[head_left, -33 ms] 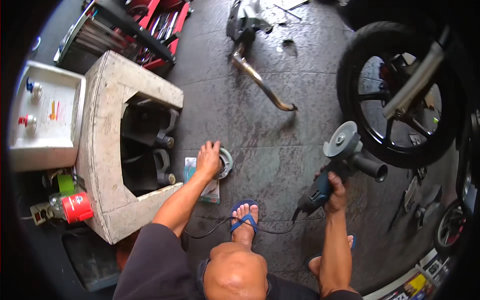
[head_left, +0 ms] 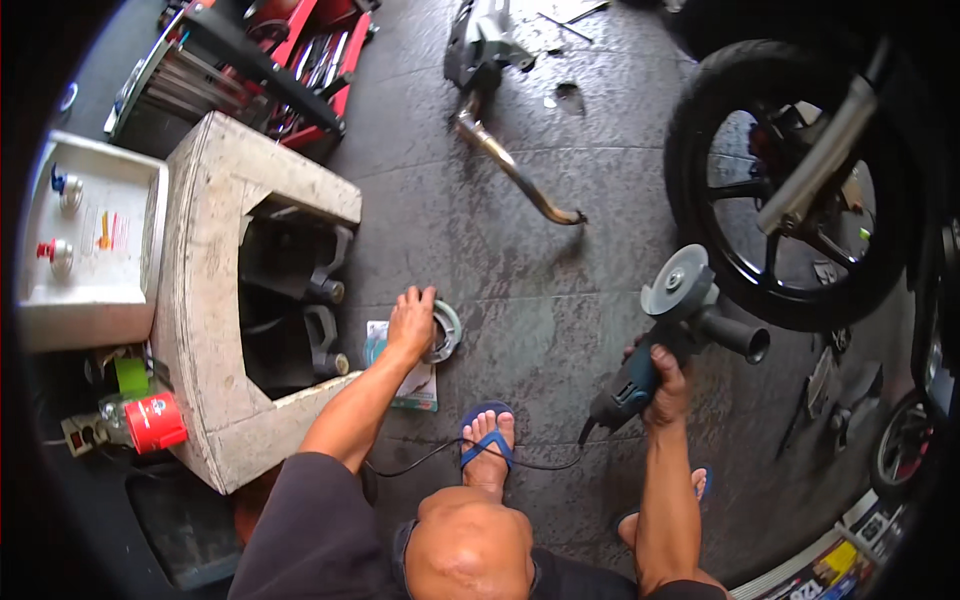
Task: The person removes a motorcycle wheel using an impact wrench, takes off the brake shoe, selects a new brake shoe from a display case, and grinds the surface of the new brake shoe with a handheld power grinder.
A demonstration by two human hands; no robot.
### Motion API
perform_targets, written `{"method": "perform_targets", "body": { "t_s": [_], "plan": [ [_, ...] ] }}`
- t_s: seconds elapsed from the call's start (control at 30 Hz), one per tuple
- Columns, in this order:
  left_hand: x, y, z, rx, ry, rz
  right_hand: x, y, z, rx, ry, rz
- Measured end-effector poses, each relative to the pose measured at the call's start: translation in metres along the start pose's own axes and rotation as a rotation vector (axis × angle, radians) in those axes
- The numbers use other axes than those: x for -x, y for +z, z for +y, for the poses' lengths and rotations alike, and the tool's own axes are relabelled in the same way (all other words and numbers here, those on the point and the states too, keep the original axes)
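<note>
My right hand is wrapped round the body of a dark teal angle grinder, held up off the floor. A pale disc is fitted at its head, and a black side handle sticks out to the right. From its rear end a black cord runs across near my foot. My left hand reaches down left of centre, its fingers curled at the edge of a grey-green ring-shaped part. Under that hand lies a flat blister-type package; the fingertips are partly hidden.
A whitish wooden stand holding dark jugs is at left, beside a white dispenser and a red cup. A bent exhaust pipe lies ahead. At right stands a motorcycle wheel. A red tool cart is at far left.
</note>
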State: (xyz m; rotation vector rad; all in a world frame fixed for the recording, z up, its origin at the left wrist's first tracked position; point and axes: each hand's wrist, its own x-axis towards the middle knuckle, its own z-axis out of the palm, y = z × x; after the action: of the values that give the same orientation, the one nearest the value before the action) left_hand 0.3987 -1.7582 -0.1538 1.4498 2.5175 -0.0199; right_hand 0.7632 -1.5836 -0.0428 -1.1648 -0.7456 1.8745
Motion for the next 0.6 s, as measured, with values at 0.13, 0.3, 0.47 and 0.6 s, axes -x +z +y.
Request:
{"method": "perform_targets", "body": {
  "t_s": [0.13,0.3,0.47,0.6],
  "plan": [
    [-0.024,-0.029,-0.002,0.027,0.173,-0.097,0.007,-0.006,-0.006,-0.024,-0.014,0.022],
    [-0.018,-0.073,0.093,0.372,0.168,0.134,0.022,-0.022,-0.018,0.039,-0.052,0.049],
    [-0.014,-0.024,0.149,0.08,0.507,0.211,0.027,-0.025,-0.002,0.035,-0.032,0.086],
    [-0.011,0.0,0.16,-0.018,0.617,-0.013,0.032,-0.036,0.009,0.006,-0.019,0.162]
  ]
}}
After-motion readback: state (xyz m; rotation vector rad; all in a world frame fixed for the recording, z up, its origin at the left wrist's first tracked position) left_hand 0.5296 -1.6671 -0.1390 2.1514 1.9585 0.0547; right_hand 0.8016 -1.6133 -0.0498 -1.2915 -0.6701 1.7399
